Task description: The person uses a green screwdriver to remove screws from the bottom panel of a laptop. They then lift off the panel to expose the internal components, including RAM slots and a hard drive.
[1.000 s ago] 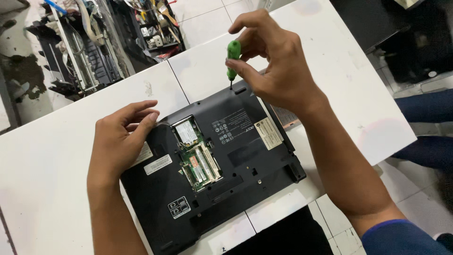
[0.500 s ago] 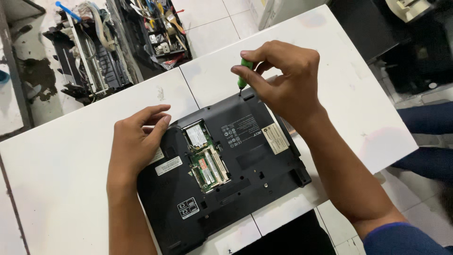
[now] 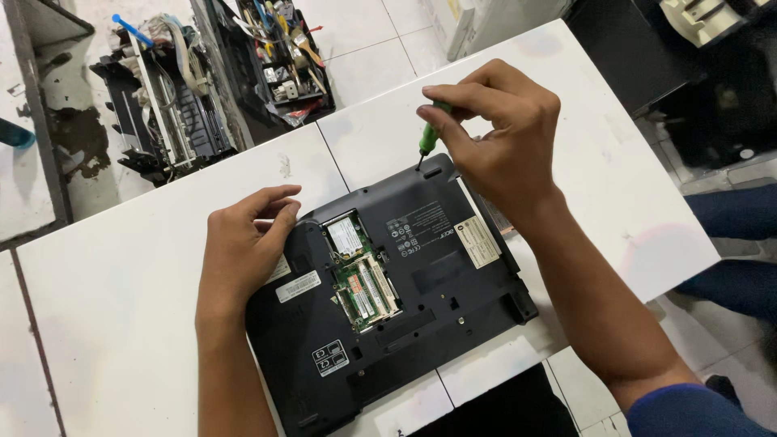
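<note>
Green screwdriver [image 3: 430, 136] handle mostly behind right-hand fingers [image 3: 453, 101].

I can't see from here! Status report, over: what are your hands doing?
Right hand gripping green screwdriver, tip at laptop far edge. Left hand flat on laptop corner. Memory bay open. Nothing blocking.

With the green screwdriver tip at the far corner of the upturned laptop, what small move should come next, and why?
Probably a turn of the green screwdriver in place. The right hand pinches its handle upright, with the tip at the far corner of the black laptop. The left hand lies flat on the laptop's left edge, bracing it on the white table. Whether the tip is seated in a screw cannot be told.
</note>
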